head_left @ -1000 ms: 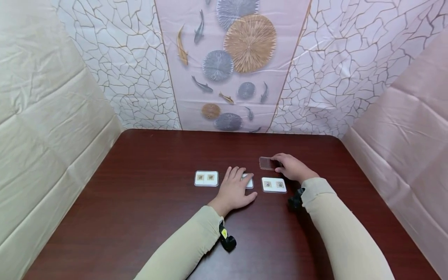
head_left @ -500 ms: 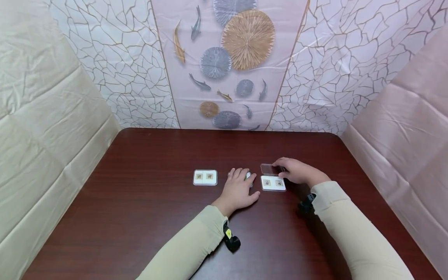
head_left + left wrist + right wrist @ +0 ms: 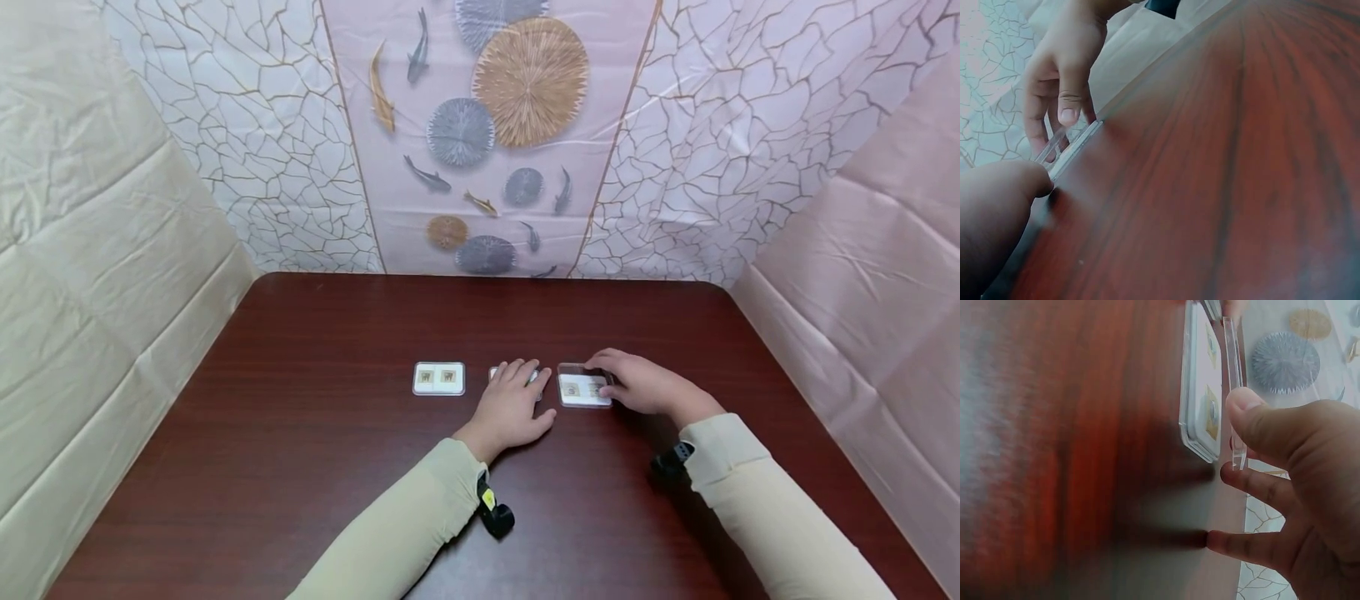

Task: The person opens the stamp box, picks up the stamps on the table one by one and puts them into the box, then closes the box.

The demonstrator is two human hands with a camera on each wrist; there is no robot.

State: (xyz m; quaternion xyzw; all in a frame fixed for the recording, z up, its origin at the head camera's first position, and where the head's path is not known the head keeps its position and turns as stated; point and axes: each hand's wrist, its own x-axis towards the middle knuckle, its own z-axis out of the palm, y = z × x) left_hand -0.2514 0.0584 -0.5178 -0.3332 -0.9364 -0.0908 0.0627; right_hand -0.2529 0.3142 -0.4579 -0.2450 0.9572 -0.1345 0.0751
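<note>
My right hand (image 3: 648, 385) pinches a clear plastic lid (image 3: 1232, 362) between thumb and fingers. In the right wrist view the lid is held just above a shallow clear case (image 3: 1191, 406), with a small gap between them. That case holds a white insert with two small square stamp-like pictures. My left hand (image 3: 512, 412) lies with fingers spread over a middle case (image 3: 492, 372) and hides most of it. The left thumb (image 3: 1007, 194) appears near a case edge in the left wrist view. Left of that hand lies a similar case (image 3: 438, 379) with two small pictures.
The cases lie in a row on a dark reddish-brown table (image 3: 300, 467). A patterned cloth backdrop (image 3: 480, 167) hangs behind its far edge. Pale cloth stands along the left (image 3: 97, 275) and right (image 3: 862, 275) sides.
My right hand has brought the clear lid toward me, from behind the right case to above it. My left hand has shifted slightly right and stays on the middle case.
</note>
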